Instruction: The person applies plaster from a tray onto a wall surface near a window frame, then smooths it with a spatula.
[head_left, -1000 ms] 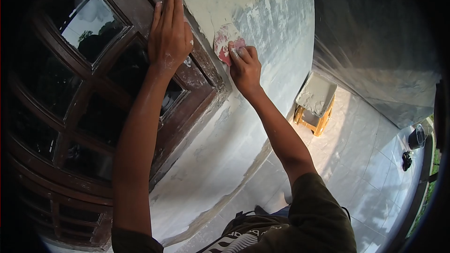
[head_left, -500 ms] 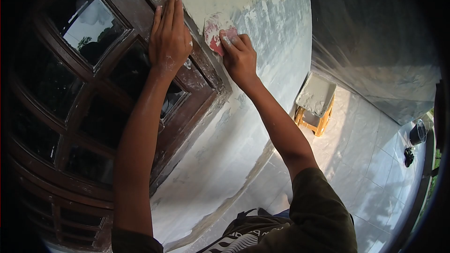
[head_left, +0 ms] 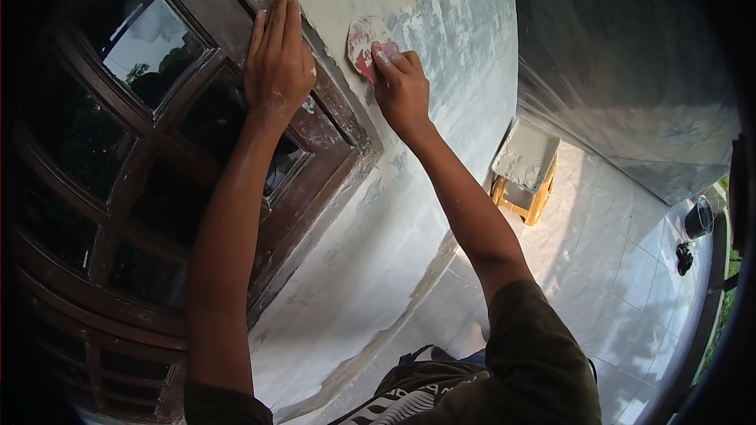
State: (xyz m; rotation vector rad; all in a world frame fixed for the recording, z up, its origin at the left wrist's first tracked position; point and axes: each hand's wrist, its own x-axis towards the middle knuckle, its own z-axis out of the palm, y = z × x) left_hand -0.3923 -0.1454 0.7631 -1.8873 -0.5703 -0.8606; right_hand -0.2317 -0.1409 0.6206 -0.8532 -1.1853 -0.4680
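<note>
My left hand (head_left: 277, 67) lies flat on the brown wooden window frame (head_left: 315, 130), fingers stretched up along its edge and nothing held. To its right, my right hand (head_left: 402, 86) pinches a red scraper (head_left: 365, 49) smeared with whitish filler. The scraper is against the wall (head_left: 465, 47), just beside the frame. Grey-white patches of filler cover that part of the wall, below a cream-coloured area. White specks show on the fingers of both hands.
A tray of filler (head_left: 526, 153) rests on a small wooden stool (head_left: 539, 203) on the tiled floor (head_left: 606, 267). Translucent sheeting (head_left: 622, 55) hangs at the right. Farther off stand a dark bucket (head_left: 698, 219) and a black object (head_left: 684, 258).
The scraper in my right hand has moved slightly away from the window frame. My left hand stays on the frame, while the whole view has shifted a little.
</note>
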